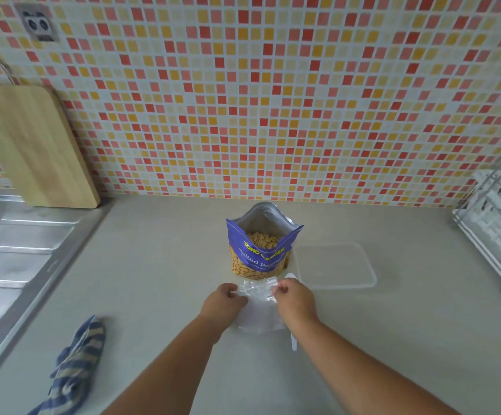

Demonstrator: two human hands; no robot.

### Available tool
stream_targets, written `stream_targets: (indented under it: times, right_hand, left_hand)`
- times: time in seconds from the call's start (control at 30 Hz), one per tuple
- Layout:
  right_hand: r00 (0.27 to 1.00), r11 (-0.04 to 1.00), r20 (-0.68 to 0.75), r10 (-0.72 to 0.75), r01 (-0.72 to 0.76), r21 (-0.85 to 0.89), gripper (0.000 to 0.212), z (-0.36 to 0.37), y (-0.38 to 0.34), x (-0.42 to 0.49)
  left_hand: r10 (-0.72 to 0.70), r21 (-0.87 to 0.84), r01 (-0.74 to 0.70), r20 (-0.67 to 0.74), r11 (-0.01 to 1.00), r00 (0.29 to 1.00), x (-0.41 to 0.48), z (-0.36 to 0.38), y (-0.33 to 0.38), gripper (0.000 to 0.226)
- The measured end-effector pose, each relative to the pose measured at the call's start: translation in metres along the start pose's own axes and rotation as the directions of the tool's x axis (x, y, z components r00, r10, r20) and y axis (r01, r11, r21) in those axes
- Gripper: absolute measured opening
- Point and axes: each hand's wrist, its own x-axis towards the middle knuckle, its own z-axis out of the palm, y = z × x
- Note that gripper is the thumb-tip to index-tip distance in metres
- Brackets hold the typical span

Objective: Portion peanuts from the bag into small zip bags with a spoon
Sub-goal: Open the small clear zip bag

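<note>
We are pinching the zip bag (259, 310) in left hand (223, 301) and right hand (294, 298), aiming to part its mouth evenly.

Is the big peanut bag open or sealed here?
Open: the peanut bag stands on the counter with its mouth spread wide, and peanuts show inside against the silver lining.

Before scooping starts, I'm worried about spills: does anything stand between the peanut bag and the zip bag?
Nothing visible does. The zip bag, pinched by the left hand and right hand, lies directly before the open peanut bag.
</note>
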Motion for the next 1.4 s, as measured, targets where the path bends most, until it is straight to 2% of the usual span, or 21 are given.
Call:
stream_targets:
  times: [0.13,0.2,0.27,0.33,0.43,0.53,0.6,0.67,0.73,0.83,0.93,1.0,1.07,1.13,1.17,1.3,1.4]
  right_hand:
    - [1.0,0.987,-0.002,-0.008,0.009,0.163,0.014,0.0,0.003,-0.003]
    - [0.999,0.946,0.031,-0.008,-0.003,0.324,0.011,-0.001,0.003,-0.007]
    - [0.996,0.869,0.089,-0.007,-0.038,0.492,0.013,-0.001,0.003,-0.012]
    - [0.989,0.82,0.142,-0.03,-0.057,0.57,0.014,-0.002,0.001,-0.017]
    - [0.988,0.823,0.14,-0.066,-0.025,0.567,0.013,-0.005,-0.002,-0.021]
    - [0.997,0.817,0.065,-0.046,0.0,0.576,0.01,-0.011,-0.005,-0.024]
    - [0.997,0.796,0.058,-0.049,0.004,0.606,0.007,-0.015,-0.008,-0.025]
    - [0.993,0.803,0.092,-0.079,0.009,0.596,0.011,-0.019,-0.012,-0.026]
    - [0.984,0.831,0.139,-0.107,0.012,0.556,0.015,-0.02,-0.017,-0.028]
    - [0.976,0.884,0.178,-0.123,0.026,0.466,0.017,-0.022,-0.022,-0.03]
    - [0.972,0.931,0.198,-0.125,0.046,0.361,0.017,-0.024,-0.025,-0.03]
    - [0.969,0.947,0.207,-0.134,0.063,0.316,0.023,-0.026,-0.026,-0.031]
    - [0.968,0.957,0.19,-0.161,0.107,0.268,0.033,-0.028,-0.025,-0.032]
    - [0.961,0.956,0.174,-0.217,0.173,0.237,0.038,-0.029,-0.023,-0.032]
    - [0.951,0.953,0.181,-0.251,0.21,0.217,0.037,-0.03,-0.022,-0.033]
    - [0.915,0.935,0.229,-0.333,0.29,0.204,0.028,-0.031,-0.02,-0.037]
    - [0.945,0.932,0.142,-0.296,0.253,0.261,0.024,-0.035,-0.02,-0.038]
  left_hand:
    - [0.119,-0.069,-0.123,-0.058,0.99,0.991,-0.006,-0.002,0.006,0.05]
    - [0.162,-0.192,-0.157,0.008,0.969,0.987,-0.009,-0.004,0.009,0.053]
    - [0.196,-0.335,-0.141,0.138,0.932,0.971,-0.014,-0.005,0.012,0.037]
    - [0.228,-0.347,-0.154,0.183,0.925,0.956,-0.018,-0.004,0.012,0.016]
    - [0.247,-0.241,-0.222,0.078,0.945,0.966,-0.018,-0.002,0.011,0.006]
    - [0.304,-0.123,-0.309,-0.057,0.943,0.951,-0.02,-0.003,0.011,0.025]
    - [0.413,0.03,-0.413,-0.145,0.91,0.899,-0.023,-0.004,0.014,0.032]
    - [0.546,0.207,-0.512,-0.175,0.834,0.819,-0.026,-0.006,0.015,0.04]
    - [0.647,0.344,-0.577,-0.135,0.741,0.75,-0.026,-0.006,0.014,0.042]
    - [0.749,0.504,-0.622,-0.078,0.599,0.658,-0.026,-0.005,0.013,0.029]
    - [0.806,0.593,-0.633,-0.047,0.498,0.59,-0.024,-0.004,0.01,0.036]
    - [0.813,0.588,-0.644,-0.041,0.49,0.581,-0.024,-0.006,0.01,0.033]
    - [0.749,0.518,-0.641,0.001,0.566,0.662,-0.028,-0.007,0.009,0.056]
    - [0.7,0.462,-0.644,0.069,0.609,0.711,-0.031,-0.007,0.011,0.081]
    - [0.68,0.44,-0.646,0.101,0.624,0.726,-0.033,-0.008,0.014,0.084]
    - [0.669,0.413,-0.67,0.174,0.617,0.722,-0.036,-0.012,0.021,0.05]
    - [0.66,0.405,-0.657,0.157,0.636,0.735,-0.036,-0.016,0.022,0.045]
